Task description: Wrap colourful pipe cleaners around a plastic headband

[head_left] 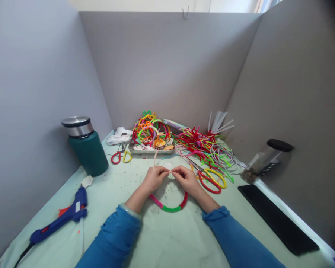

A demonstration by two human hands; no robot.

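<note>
My left hand [155,178] and my right hand [186,179] meet over the middle of the table, thumbs and forefingers pinched at nearly the same spot. Between them is a pale pipe cleaner, mostly covered by the fingers; a peach-coloured end [155,158] stands up behind my left hand. Below the hands curves a fuzzy pipe-cleaner ring [171,210] in pink, green and red. Its upper part is hidden by my hands, so I cannot tell how it joins the pale piece. Scissors with red and yellow handles [212,181] lie just right of my right hand.
Behind, a metal tray [152,151] holds colourful pipe-cleaner rings, beside a heap of loose pipe cleaners [198,143]. Left are a green bottle [89,152], a blue glue gun [69,216] and more scissors [121,156]. Right are a clear jar [264,162] and a black slab [276,217]. Grey partitions enclose the table.
</note>
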